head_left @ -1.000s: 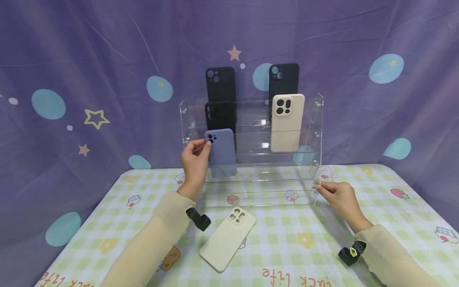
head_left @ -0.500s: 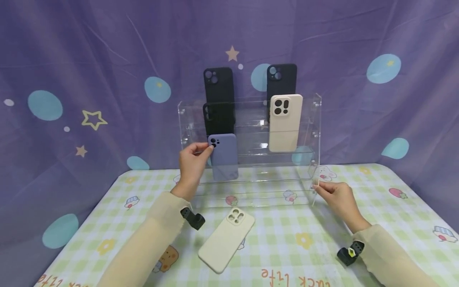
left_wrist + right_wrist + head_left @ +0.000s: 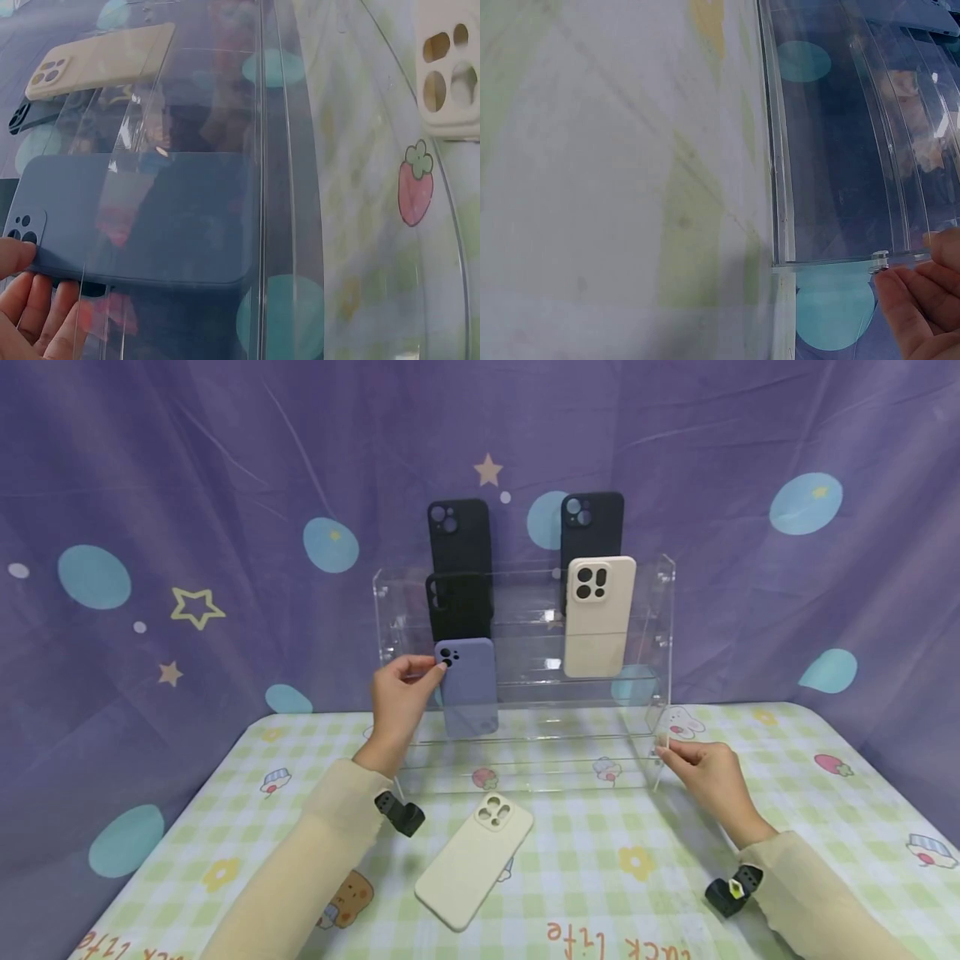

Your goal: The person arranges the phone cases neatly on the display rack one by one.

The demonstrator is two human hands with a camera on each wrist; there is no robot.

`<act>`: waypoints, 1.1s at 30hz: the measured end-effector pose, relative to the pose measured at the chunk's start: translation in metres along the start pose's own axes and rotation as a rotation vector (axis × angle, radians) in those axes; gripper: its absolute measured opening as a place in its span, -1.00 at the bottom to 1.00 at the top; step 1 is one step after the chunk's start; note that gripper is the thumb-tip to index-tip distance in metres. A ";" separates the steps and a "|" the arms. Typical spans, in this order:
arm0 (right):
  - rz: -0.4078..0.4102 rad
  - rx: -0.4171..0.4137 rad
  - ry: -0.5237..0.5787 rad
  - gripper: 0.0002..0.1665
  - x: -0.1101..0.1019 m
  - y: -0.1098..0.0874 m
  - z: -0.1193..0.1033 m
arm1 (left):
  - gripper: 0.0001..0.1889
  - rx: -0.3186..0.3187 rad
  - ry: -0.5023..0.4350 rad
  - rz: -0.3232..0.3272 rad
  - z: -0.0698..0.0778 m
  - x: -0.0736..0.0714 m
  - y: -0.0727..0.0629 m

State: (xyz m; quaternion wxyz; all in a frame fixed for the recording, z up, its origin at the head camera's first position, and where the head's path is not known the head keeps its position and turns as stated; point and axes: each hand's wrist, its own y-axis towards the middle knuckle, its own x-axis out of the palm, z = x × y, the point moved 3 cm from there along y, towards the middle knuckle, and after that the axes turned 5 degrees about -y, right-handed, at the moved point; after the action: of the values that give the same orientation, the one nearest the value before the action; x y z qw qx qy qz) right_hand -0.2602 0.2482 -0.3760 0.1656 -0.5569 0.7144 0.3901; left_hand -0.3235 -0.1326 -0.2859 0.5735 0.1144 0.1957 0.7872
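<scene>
My left hand (image 3: 399,702) pinches a lavender-blue phone case (image 3: 471,685) by its upper left edge, beside the camera cutouts. The case stands upright in a low front tier of a clear stepped display rack (image 3: 670,643), its lower part behind the transparent lip. In the left wrist view, the thumb (image 3: 15,256) lies on the case near the camera holes, the other fingers under its edge. At the rack's right side panel, my right hand (image 3: 708,772) grips the front lower edge between thumb and fingers. An off-white phone case (image 3: 468,868) lies slanted on the tablecloth before the rack.
Behind the lavender-blue case stand a black phone case (image 3: 457,606) and a taller dark one (image 3: 459,539). On the right, a cream case (image 3: 596,627) stands before another dark case (image 3: 592,527). A purple curtain (image 3: 225,485) hangs behind the checked tablecloth (image 3: 585,893).
The lavender-blue case has gone slightly down and to the right on the rack, with my left hand still pinching it. My right hand keeps its grip on the side panel.
</scene>
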 end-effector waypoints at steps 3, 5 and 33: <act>-0.005 -0.001 0.011 -0.70 0.000 0.000 -0.001 | -0.80 -0.020 -0.003 0.000 -0.001 -0.001 0.000; -0.004 -0.003 0.010 -0.70 0.001 -0.001 -0.002 | -0.80 -0.037 -0.007 -0.001 -0.001 -0.002 -0.001; -0.010 0.014 -0.023 -0.67 0.001 0.000 -0.002 | -0.71 -0.076 -0.046 -0.168 0.008 -0.044 -0.030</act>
State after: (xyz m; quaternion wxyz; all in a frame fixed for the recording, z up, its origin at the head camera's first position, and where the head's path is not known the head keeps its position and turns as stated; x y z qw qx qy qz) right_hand -0.2599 0.2461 -0.3758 0.1796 -0.5547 0.7125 0.3903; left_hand -0.2807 -0.1653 -0.2901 0.6459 0.0937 0.1615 0.7403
